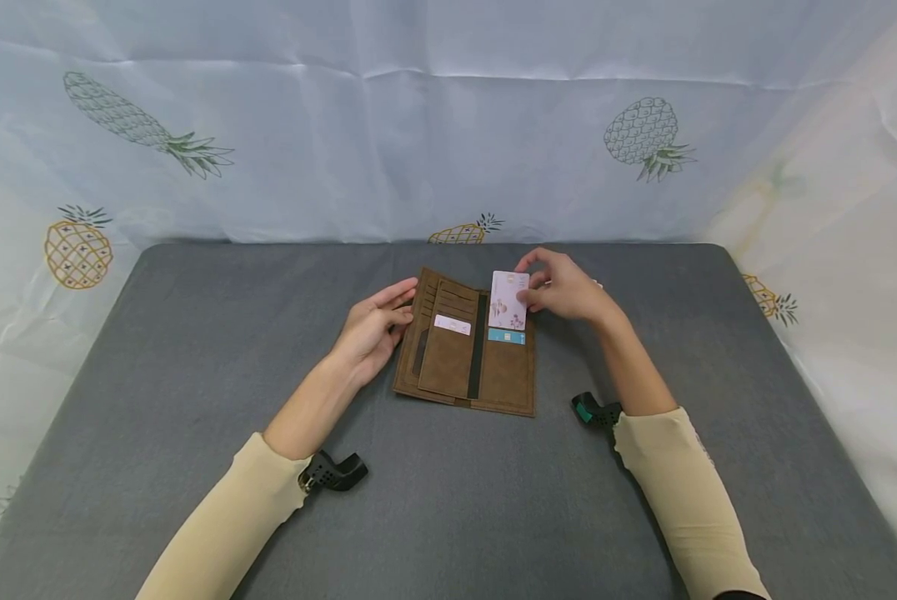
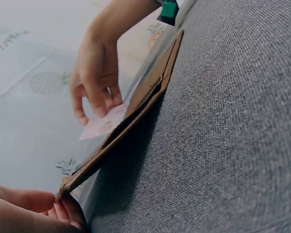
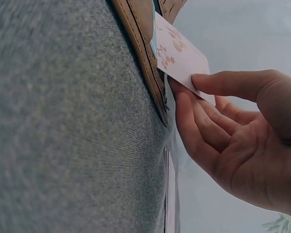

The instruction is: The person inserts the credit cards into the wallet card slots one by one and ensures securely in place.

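A brown wallet lies opened out at the middle of the table, its left side raised. My left hand grips its left edge, thumb on one face and fingers behind, as the left wrist view shows. Between the thumb and fingers of my right hand is a pink card with a floral print, held over the top of the wallet's right half. Just below it a blue card peeks out of a slot. Another pale card sits in a slot of the left half.
A grey cloth covers the table. Flat pale-edged items lie beyond the wallet on the right, mostly hidden behind my right hand in the head view. A pineapple-print curtain hangs along the back. Both wrists wear black camera mounts.
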`<action>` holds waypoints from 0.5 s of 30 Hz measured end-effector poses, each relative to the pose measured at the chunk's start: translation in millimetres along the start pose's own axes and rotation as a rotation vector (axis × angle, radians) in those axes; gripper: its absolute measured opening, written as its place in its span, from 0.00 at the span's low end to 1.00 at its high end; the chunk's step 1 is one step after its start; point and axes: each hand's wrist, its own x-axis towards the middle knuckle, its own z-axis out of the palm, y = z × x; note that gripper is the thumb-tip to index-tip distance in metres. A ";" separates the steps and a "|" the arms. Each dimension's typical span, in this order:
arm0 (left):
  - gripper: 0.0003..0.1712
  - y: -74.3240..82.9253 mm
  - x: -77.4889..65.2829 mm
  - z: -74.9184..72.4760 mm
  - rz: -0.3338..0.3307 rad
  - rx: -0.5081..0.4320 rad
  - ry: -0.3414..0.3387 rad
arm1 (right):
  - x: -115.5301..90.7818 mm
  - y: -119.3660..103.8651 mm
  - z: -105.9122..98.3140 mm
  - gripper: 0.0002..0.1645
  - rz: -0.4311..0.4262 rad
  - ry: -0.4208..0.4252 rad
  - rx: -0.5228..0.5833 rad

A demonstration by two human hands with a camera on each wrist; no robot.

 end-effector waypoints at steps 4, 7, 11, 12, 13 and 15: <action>0.38 0.2 0.2 0.0 0.000 -0.007 0.002 | 1.0 1.4 0.1 0.25 0.015 -0.025 -0.012; 0.38 0.3 0.0 0.4 0.001 -0.010 0.002 | 1.4 2.2 0.0 0.25 0.023 -0.046 -0.017; 0.38 0.5 -0.1 0.8 -0.001 -0.011 0.005 | 0.9 2.7 -0.7 0.24 0.024 -0.060 -0.044; 0.38 0.5 -0.1 0.9 -0.001 -0.011 0.005 | 0.7 2.9 -1.0 0.24 0.023 -0.061 -0.052; 0.38 0.6 -0.2 1.0 -0.002 -0.012 0.006 | 0.6 3.2 -1.2 0.23 0.023 -0.060 -0.062; 0.38 0.8 -0.4 1.1 -0.003 -0.010 0.005 | 0.1 3.5 -1.6 0.23 0.022 -0.059 -0.077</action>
